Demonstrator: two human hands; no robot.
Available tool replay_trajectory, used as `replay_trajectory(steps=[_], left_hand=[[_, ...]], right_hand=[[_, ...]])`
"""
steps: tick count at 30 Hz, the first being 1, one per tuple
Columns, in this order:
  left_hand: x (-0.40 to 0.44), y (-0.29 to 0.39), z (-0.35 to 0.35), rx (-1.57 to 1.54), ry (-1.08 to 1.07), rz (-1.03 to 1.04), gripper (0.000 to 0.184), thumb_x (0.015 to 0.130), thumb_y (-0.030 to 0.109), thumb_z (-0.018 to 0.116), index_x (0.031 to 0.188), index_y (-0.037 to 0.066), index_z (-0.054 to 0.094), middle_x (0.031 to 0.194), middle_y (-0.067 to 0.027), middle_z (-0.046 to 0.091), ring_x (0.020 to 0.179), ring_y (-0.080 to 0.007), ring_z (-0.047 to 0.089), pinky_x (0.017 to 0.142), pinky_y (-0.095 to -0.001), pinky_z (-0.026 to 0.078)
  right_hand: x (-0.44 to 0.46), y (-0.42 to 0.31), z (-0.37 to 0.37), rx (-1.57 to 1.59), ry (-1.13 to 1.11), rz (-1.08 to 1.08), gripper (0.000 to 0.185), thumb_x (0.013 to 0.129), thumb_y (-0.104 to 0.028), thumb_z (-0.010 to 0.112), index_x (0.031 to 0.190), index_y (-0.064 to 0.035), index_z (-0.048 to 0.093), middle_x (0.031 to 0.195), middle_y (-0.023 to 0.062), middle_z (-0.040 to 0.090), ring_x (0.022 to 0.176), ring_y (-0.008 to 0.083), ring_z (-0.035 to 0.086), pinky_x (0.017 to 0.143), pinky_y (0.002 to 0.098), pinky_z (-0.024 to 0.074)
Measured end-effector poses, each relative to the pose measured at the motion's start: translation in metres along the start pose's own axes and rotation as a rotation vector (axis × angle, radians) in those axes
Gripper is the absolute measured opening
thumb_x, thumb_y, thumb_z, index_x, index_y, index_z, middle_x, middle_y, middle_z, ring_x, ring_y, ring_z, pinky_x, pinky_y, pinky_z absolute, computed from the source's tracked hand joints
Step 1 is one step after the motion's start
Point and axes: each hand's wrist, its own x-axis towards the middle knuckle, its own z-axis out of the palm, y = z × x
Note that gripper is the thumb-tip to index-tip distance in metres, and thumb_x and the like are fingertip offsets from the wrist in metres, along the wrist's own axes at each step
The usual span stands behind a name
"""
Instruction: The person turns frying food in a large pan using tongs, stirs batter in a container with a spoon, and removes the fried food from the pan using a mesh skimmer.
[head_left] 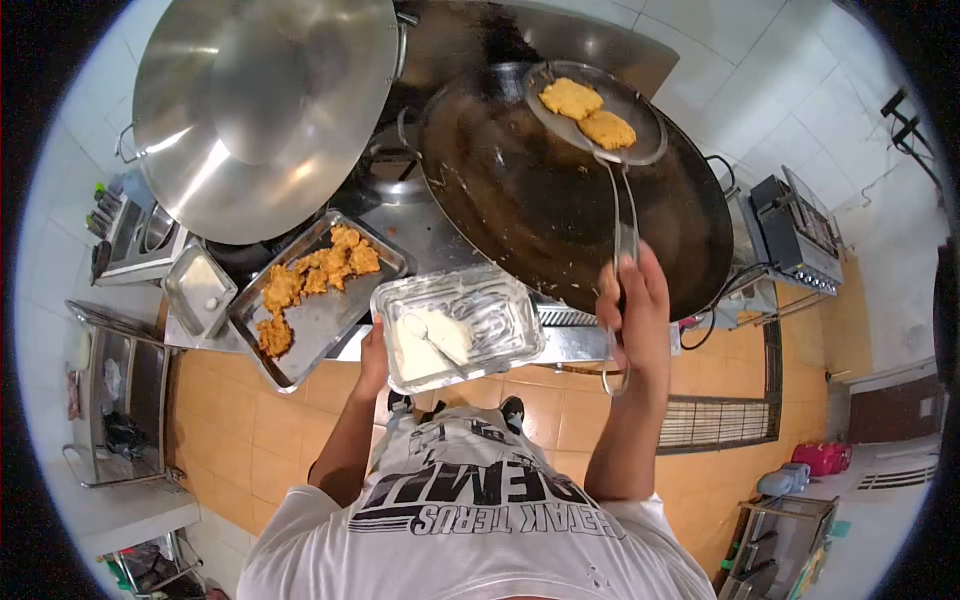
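My right hand is closed round the long handle of a skimmer. Two golden fried patties lie on its round head, at the far rim of a big dark wok with brown oil inside. At the near left of the wok, my left hand grips the left side of a metal tray, tilted a little. Pale batter coats the tray, and a spoon rests in it. The fingers under the tray are hidden.
A tray of fried pieces stands left of the batter tray, beside a smaller metal pan. A huge steel lid or pan covers the back left. A black oven-like appliance stands at the right.
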Motion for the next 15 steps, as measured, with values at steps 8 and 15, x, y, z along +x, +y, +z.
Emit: replay_trajectory(steps=[8, 15], left_hand=[[0.0, 0.002, 0.001, -0.046, -0.046, -0.045, 0.056, 0.095, 0.048, 0.039, 0.102, -0.004, 0.059, 0.091, -0.0084, 0.063, 0.079, -0.0135, 0.059, 0.07, -0.0263, 0.048], [-0.002, 0.005, 0.004, -0.029, -0.03, -0.017, 0.057, 0.095, 0.049, 0.039, 0.103, -0.004, 0.059, 0.09, -0.0078, 0.063, 0.078, -0.0123, 0.058, 0.07, -0.0263, 0.048]], right_hand=[[0.01, 0.007, -0.003, 0.023, -0.001, -0.003, 0.007, 0.095, -0.013, 0.04, 0.095, -0.0075, 0.044, 0.061, -0.0001, 0.043, 0.043, 0.0063, 0.038, 0.038, 0.0198, 0.032], [0.001, 0.007, 0.002, 0.002, 0.008, 0.003, 0.008, 0.096, -0.014, 0.04, 0.096, -0.0074, 0.044, 0.062, -0.0004, 0.044, 0.045, 0.0053, 0.037, 0.039, 0.0191, 0.032]])
